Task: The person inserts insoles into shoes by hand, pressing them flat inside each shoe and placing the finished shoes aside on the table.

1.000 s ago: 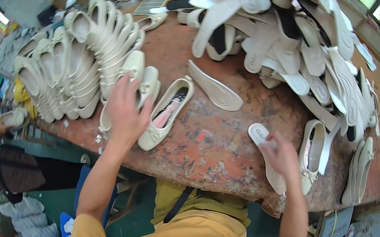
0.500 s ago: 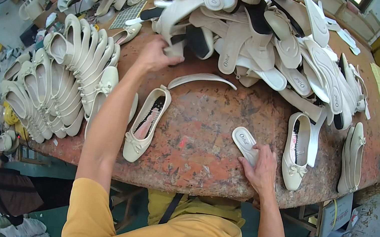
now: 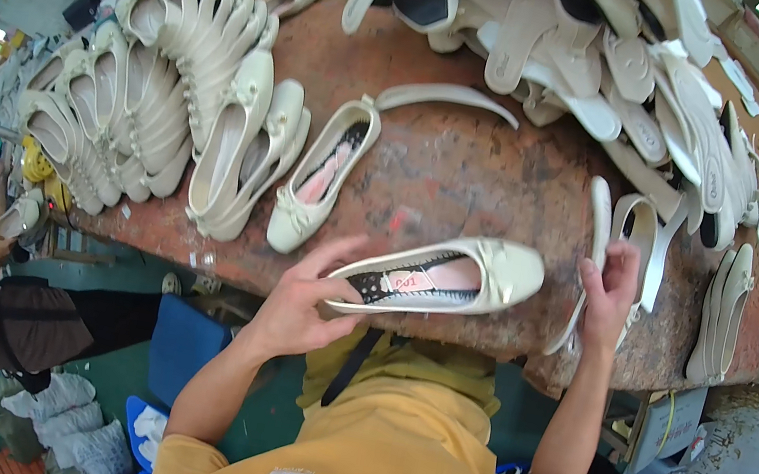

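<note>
My left hand [image 3: 301, 310] grips the heel end of a cream flat shoe [image 3: 439, 276], holding it sideways just above the near edge of the bench [image 3: 472, 172]. My right hand [image 3: 607, 298] is closed around a pale insole [image 3: 588, 264] standing on edge by the shoe's bowed toe. I judge the shoe could tip out of my fingers, since only its heel is pinched and the long toe hangs free. The insole might also slip or knock the upright shoe [image 3: 639, 232] just behind it.
</note>
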Demonstrator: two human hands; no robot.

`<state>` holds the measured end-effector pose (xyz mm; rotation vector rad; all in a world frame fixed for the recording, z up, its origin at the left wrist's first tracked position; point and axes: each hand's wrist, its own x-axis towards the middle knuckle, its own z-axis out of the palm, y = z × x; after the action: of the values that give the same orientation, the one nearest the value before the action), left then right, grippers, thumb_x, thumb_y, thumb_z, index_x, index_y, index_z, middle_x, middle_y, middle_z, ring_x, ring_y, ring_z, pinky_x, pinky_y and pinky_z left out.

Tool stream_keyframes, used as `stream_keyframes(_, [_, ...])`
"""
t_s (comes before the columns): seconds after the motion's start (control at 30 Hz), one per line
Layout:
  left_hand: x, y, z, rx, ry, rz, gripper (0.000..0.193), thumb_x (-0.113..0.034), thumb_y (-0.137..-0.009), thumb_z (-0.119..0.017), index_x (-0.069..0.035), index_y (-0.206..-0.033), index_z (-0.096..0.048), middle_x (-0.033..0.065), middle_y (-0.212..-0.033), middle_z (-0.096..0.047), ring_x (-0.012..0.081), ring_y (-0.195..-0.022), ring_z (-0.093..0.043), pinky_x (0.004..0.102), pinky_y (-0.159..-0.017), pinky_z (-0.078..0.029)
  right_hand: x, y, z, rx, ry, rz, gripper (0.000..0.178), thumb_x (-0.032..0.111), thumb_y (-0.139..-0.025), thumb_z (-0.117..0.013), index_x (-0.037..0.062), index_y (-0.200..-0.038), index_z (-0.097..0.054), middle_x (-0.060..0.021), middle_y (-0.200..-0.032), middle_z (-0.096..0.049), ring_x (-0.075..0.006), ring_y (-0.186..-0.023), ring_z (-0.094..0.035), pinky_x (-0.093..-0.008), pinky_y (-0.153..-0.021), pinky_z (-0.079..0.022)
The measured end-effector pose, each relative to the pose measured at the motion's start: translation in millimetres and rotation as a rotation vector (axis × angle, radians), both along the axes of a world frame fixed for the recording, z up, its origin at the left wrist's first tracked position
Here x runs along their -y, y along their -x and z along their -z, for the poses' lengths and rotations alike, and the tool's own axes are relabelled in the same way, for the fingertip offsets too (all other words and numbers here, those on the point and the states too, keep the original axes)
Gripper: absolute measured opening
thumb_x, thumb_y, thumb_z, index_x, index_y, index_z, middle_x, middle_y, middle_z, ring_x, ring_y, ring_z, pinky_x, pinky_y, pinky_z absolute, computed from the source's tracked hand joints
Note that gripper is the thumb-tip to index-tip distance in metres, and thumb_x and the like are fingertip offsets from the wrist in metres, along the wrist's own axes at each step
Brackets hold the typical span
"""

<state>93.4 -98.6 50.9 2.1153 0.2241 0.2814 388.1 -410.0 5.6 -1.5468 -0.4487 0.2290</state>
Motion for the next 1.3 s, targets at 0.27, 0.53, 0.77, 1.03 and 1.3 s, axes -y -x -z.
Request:
stream_keyframes(0.27, [20,2,28,-0.007,-0.203,0.047,0.034,-0.005,-0.078,-0.089,-0.006,-0.111,-0.080,0.0181,-0.149,-0.066,0.0401,-0.132,-0.066,0.0496,-0.113,-0.054,-71,62,-58,0.646,0.666,-0.848,0.026,0.018,-0.087,-0.085,0.0111,-0.111,-0.079,-0.0093,-0.108,-0.077,-0.0341,-0.098,-0.075,-0.0440,-0.084,-0.061])
stream_keyframes(0.53, [30,3,7,-0.268,-0.043,-0.214,0.054,-0.007,-0.079,-0.093,-0.003,-0.130,-0.078,0.0092,-0.128,-0.067,0.0213,-0.115,-0.073,0.0322,-0.082,-0.071,-119,99,-27,0.785,0.718,-0.927,0.022,0.026,-0.095,-0.077,0.0175,-0.115,-0.081,-0.0069,-0.105,-0.076,-0.0344,-0.089,-0.076,-0.0495,-0.074,-0.060])
stream_keyframes(0.77, [33,-1,0,-0.144,-0.257,-0.127,0.046,-0.013,-0.079,-0.094,0.000,-0.120,-0.078,0.0114,-0.120,-0.064,0.0264,-0.112,-0.070,0.0353,-0.082,-0.070,-125,107,-13,0.870,0.750,-0.931,0.015,0.019,-0.089,-0.074,0.0071,-0.093,-0.081,-0.0150,-0.112,-0.077,-0.0364,-0.082,-0.080,-0.0495,-0.067,-0.060])
stream_keyframes(1.03, [37,-4,13,-0.558,-0.796,0.252,0.039,-0.028,-0.082,-0.086,0.005,-0.101,-0.081,0.0130,-0.121,-0.069,0.0353,-0.126,-0.062,0.0494,-0.102,-0.059,-94,102,-44,1.006,1.031,-0.634,0.044,0.041,-0.083,-0.086,0.0178,-0.120,-0.080,-0.0095,-0.114,-0.068,-0.0281,-0.117,-0.066,-0.0466,-0.098,-0.047])
stream_keyframes(1.3, [41,-29,42,-0.182,-0.970,0.430,0.067,-0.028,-0.090,-0.079,-0.016,-0.154,-0.063,-0.0016,-0.165,-0.053,0.0318,-0.141,-0.049,0.0508,-0.112,-0.044,-81,108,-37,0.980,1.012,-0.543,0.058,0.034,-0.082,-0.093,0.0200,-0.135,-0.075,-0.0159,-0.125,-0.071,-0.0315,-0.103,-0.073,-0.0496,-0.093,-0.053])
